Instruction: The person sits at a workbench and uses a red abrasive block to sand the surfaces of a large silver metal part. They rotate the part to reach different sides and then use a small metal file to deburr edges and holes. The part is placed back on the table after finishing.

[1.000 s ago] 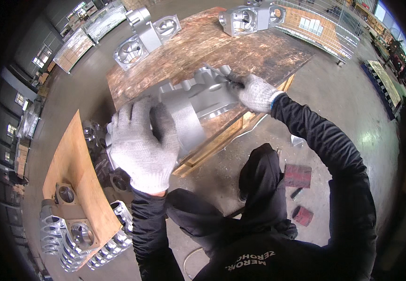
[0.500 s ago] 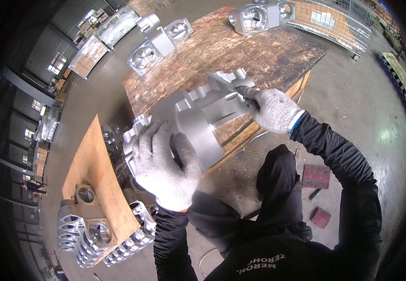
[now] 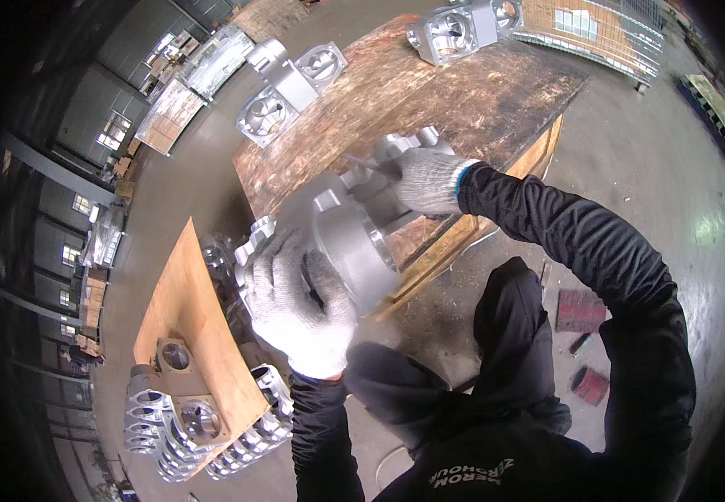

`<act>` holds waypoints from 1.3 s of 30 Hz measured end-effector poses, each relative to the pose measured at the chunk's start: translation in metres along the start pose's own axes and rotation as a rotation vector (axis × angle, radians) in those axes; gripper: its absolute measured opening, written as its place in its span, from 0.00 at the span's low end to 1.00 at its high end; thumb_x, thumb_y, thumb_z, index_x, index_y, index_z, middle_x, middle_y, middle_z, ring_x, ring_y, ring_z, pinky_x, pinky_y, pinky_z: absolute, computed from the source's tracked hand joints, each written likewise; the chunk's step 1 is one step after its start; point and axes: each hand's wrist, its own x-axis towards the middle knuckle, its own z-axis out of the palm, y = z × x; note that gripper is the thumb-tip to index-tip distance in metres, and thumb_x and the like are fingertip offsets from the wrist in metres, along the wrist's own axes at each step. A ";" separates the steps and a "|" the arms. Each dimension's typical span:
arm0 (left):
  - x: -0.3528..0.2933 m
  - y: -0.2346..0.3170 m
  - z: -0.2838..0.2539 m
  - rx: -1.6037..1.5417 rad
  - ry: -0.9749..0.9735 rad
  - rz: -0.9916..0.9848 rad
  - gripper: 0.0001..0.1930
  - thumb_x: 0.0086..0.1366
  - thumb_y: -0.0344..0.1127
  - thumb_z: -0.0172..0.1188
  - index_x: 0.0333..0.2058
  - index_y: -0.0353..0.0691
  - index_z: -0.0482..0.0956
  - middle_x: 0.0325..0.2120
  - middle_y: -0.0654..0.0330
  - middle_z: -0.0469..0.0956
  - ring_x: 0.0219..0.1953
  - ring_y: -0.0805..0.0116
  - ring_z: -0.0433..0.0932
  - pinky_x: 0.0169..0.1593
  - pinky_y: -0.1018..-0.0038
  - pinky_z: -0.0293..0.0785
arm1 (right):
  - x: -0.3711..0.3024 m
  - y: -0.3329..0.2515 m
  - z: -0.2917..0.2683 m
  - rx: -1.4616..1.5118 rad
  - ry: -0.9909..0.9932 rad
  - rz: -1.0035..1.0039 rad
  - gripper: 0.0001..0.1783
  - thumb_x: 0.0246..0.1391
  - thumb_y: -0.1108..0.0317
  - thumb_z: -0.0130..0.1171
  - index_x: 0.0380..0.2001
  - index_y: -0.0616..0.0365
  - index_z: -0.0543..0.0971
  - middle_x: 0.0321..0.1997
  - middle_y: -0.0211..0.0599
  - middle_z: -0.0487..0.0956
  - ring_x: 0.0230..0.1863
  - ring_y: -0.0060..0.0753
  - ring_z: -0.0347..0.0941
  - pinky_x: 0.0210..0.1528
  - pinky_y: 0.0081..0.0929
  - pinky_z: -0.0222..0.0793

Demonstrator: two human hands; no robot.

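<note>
A silver-grey metal casting (image 3: 352, 243) with a rounded body and lugged ends lies across the near edge of the worn wooden table (image 3: 354, 109). My gloved left hand (image 3: 299, 305) is wrapped over the casting's left end, its fingers curled on the metal. Closed around a slim grey file-like tool (image 3: 359, 161), my gloved right hand (image 3: 429, 181) is over the casting's right part. Only the tool's tip shows past the fingers; the rest is hidden, and I cannot tell whether it touches the metal.
Two similar castings stand on the table's far side, one at left (image 3: 283, 92) and one at right (image 3: 463, 33). Lower left, several castings (image 3: 182, 418) are stacked around a bent plywood sheet (image 3: 199, 326). Reddish pads (image 3: 581, 311) lie on the floor by my right leg.
My right hand has moved left and inward over the casting, carrying the tool with it. My left hand keeps its hold on the casting. The whole view has shifted slightly.
</note>
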 end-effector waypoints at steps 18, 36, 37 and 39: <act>0.084 -0.080 0.038 -0.011 -0.056 -0.109 0.13 0.67 0.38 0.59 0.28 0.35 0.83 0.25 0.46 0.81 0.30 0.44 0.82 0.38 0.59 0.77 | -0.068 -0.098 0.087 1.692 0.498 0.085 0.29 0.74 0.68 0.48 0.75 0.55 0.61 0.24 0.16 0.64 0.24 0.10 0.58 0.24 0.14 0.57; 0.107 -0.092 0.060 0.059 -0.168 -0.247 0.19 0.67 0.49 0.57 0.34 0.40 0.87 0.29 0.44 0.84 0.36 0.41 0.84 0.43 0.56 0.78 | 0.011 -0.185 0.114 1.383 1.051 0.299 0.17 0.73 0.62 0.48 0.46 0.67 0.78 0.22 0.36 0.74 0.25 0.27 0.74 0.28 0.26 0.69; 0.109 -0.099 0.058 0.064 -0.168 -0.247 0.19 0.67 0.49 0.57 0.34 0.39 0.87 0.29 0.44 0.83 0.35 0.41 0.84 0.42 0.56 0.78 | 0.012 -0.188 0.108 1.599 0.934 0.315 0.17 0.74 0.61 0.47 0.44 0.64 0.78 0.20 0.32 0.72 0.21 0.25 0.72 0.24 0.26 0.66; 0.104 -0.105 0.062 0.076 -0.166 -0.213 0.19 0.67 0.49 0.56 0.34 0.39 0.87 0.29 0.43 0.84 0.35 0.41 0.84 0.42 0.56 0.78 | 0.000 -0.193 0.100 1.920 0.810 0.355 0.16 0.75 0.59 0.48 0.40 0.60 0.78 0.18 0.27 0.70 0.17 0.20 0.68 0.18 0.23 0.62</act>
